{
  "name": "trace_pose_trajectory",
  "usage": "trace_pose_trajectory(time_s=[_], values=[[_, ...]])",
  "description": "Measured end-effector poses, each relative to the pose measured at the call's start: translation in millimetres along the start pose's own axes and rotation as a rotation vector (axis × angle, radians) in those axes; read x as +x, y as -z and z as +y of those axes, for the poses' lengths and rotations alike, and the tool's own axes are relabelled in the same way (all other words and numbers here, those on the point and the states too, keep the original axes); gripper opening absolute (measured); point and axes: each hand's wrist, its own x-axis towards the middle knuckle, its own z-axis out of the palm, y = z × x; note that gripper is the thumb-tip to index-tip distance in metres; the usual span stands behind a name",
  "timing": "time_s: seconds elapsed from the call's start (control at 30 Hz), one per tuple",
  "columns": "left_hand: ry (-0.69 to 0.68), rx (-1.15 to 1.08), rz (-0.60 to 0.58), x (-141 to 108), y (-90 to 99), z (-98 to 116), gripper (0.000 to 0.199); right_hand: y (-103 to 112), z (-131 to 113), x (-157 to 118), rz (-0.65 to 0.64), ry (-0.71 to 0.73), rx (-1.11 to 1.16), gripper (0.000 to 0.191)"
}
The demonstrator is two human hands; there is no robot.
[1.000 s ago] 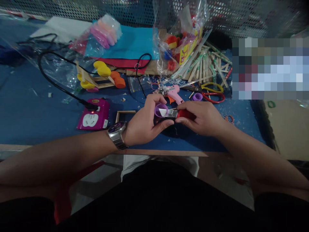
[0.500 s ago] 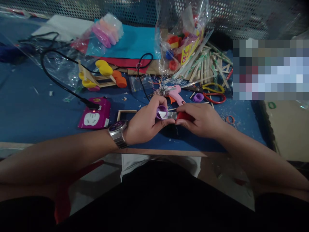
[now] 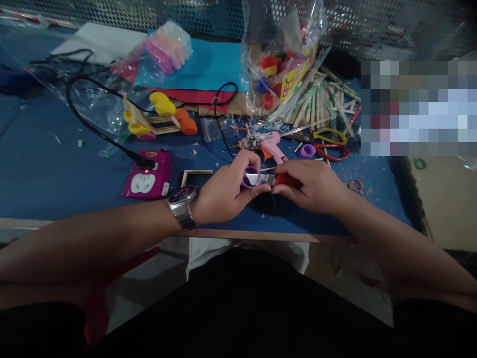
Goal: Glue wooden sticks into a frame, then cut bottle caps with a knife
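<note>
My left hand (image 3: 227,189), with a metal watch on its wrist, is closed round a small purple ring-shaped piece (image 3: 246,177). My right hand (image 3: 316,186) grips the red handle of a cutter (image 3: 286,181), whose metal blade (image 3: 266,179) points left. The blade's tip shows inside the opening of the purple piece. Both hands are close together above the front part of the blue table (image 3: 93,204). Behind them lies a pink glue gun (image 3: 273,145), with another purple piece (image 3: 307,151) to its right.
At the left stands a magenta power socket (image 3: 147,174) with a black cable. Behind lie a stick frame with yellow and orange pieces (image 3: 160,119), scissors (image 3: 331,144), wooden sticks (image 3: 313,102) and a plastic bag (image 3: 283,69). A cardboard box (image 3: 447,199) is at the right.
The blade tip shows more clearly inside the purple piece, which is turned slightly. Both hands keep their grip, and the whole view has shifted a little.
</note>
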Motion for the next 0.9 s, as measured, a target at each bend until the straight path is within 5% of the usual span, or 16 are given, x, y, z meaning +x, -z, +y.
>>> trace_pose_trajectory(time_s=[0.37,0.63,0.77,0.9], values=[[-0.014,0.014,0.003,-0.4,-1.0,-0.9,0.033,2.4,0.8,0.7,0.001,0.014,0.008,0.052],[-0.044,-0.157,0.182,-0.7,-7.2,-10.1,0.049,2.7,0.7,-0.2,0.023,-0.039,0.006,0.051],[-0.109,-0.048,0.173,0.4,-6.8,-9.8,0.039,0.3,-1.9,-1.3,0.014,-0.069,0.037,0.046],[-0.082,0.015,0.161,-0.4,-7.8,-7.6,0.050,-1.6,-4.4,-1.9,0.006,-0.077,0.062,0.041]])
